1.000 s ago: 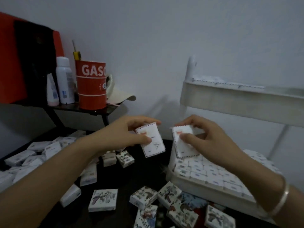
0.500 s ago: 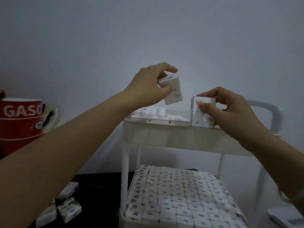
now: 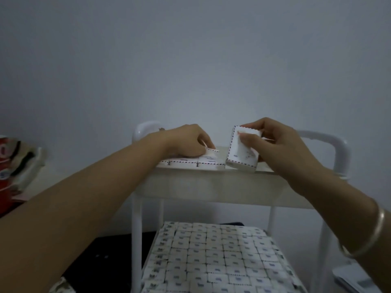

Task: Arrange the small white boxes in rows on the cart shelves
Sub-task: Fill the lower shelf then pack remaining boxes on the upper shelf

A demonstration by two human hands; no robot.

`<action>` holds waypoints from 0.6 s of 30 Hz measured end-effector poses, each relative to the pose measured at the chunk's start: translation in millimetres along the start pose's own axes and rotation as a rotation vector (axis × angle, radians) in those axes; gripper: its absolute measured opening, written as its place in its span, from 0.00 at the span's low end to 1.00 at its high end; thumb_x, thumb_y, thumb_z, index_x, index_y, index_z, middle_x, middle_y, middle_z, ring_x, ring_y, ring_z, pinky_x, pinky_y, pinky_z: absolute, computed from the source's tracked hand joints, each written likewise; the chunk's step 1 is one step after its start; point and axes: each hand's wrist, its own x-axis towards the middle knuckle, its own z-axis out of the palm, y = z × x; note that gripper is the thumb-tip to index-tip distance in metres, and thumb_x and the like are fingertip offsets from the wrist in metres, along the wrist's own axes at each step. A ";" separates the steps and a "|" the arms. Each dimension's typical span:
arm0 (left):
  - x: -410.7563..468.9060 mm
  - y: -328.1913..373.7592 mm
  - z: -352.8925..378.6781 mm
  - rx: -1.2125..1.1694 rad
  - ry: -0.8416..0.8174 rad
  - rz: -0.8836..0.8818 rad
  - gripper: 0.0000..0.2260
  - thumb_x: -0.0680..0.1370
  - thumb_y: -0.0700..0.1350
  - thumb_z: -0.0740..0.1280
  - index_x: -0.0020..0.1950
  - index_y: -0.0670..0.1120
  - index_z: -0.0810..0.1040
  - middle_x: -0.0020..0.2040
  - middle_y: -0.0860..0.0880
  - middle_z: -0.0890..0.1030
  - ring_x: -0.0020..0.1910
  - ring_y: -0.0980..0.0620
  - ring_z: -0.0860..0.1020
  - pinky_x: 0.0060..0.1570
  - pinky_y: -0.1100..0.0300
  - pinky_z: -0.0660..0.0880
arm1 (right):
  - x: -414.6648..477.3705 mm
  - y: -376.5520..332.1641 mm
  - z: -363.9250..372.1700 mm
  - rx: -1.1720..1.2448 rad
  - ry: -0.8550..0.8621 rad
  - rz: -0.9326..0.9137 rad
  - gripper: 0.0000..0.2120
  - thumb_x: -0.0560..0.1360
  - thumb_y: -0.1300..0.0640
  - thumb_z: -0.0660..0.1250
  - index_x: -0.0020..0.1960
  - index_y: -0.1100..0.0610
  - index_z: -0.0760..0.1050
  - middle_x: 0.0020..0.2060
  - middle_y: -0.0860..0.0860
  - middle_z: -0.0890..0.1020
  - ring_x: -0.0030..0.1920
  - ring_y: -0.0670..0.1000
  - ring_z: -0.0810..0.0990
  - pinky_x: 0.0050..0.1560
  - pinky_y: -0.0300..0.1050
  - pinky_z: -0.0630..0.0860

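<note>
Top shelf (image 3: 211, 185), frame centre: two boxes at the row (image 3: 186, 163).
My L hand (image 3: 186, 142) pinches flat box (image 3: 212, 152) by its edge at row end; my R hand (image 3: 281, 146) grips upright box (image 3: 241, 154) by side faces, just right of row. Judged light, thin card, crushable: hold at edges, gentle pressure.

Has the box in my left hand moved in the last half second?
Yes. The box came down from above the top shelf into its row.

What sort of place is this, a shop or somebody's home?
Likely a home room or small workroom: a bare wall, a white shelf cart with its lower level packed with small white boxes, and a red printed cup at the left edge.
</note>
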 end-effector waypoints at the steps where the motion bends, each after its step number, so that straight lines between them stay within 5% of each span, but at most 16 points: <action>1: 0.0 -2.0 0.8 -0.023 0.003 -0.018 0.14 0.75 0.42 0.63 0.50 0.61 0.82 0.45 0.63 0.81 0.49 0.61 0.78 0.51 0.66 0.72 | 4.1 -0.5 2.0 -0.010 -0.002 -0.003 0.02 0.75 0.55 0.69 0.48 0.50 0.80 0.46 0.49 0.83 0.39 0.43 0.83 0.33 0.36 0.77; 4: 0.0 -4.9 2.1 -0.055 0.033 -0.058 0.15 0.74 0.43 0.61 0.45 0.62 0.83 0.42 0.69 0.78 0.46 0.66 0.75 0.45 0.69 0.66 | 20.6 -0.7 6.9 -0.148 0.028 -0.058 0.04 0.74 0.51 0.70 0.48 0.47 0.79 0.46 0.50 0.83 0.39 0.44 0.80 0.37 0.41 0.78; 7: -1.9 -6.3 1.3 -0.073 0.019 -0.053 0.22 0.73 0.36 0.57 0.49 0.59 0.85 0.57 0.59 0.81 0.53 0.58 0.76 0.52 0.65 0.68 | 38.8 -0.6 13.2 -0.295 0.013 -0.111 0.07 0.75 0.49 0.69 0.52 0.46 0.76 0.46 0.43 0.79 0.42 0.41 0.79 0.37 0.37 0.77; 11: -8.3 -6.4 -1.3 -0.036 0.044 -0.089 0.28 0.72 0.33 0.53 0.50 0.60 0.84 0.63 0.54 0.79 0.48 0.55 0.75 0.60 0.57 0.70 | 68.5 3.9 22.4 -0.528 -0.038 -0.103 0.11 0.76 0.51 0.68 0.57 0.48 0.71 0.51 0.47 0.78 0.48 0.48 0.78 0.38 0.37 0.73; 15: -11.3 -6.0 0.3 -0.126 0.104 -0.129 0.25 0.73 0.31 0.53 0.50 0.54 0.86 0.56 0.53 0.83 0.39 0.58 0.75 0.52 0.61 0.74 | 86.7 9.7 40.0 -0.660 -0.210 0.000 0.08 0.77 0.55 0.67 0.54 0.49 0.70 0.55 0.53 0.79 0.51 0.55 0.79 0.40 0.44 0.78; 18: -11.7 -8.0 -0.5 -0.250 0.226 -0.166 0.20 0.74 0.31 0.56 0.42 0.49 0.85 0.44 0.52 0.86 0.37 0.62 0.80 0.42 0.66 0.76 | 86.4 14.7 56.0 -0.535 -0.334 0.091 0.07 0.76 0.56 0.68 0.53 0.52 0.73 0.50 0.52 0.79 0.45 0.52 0.81 0.43 0.45 0.82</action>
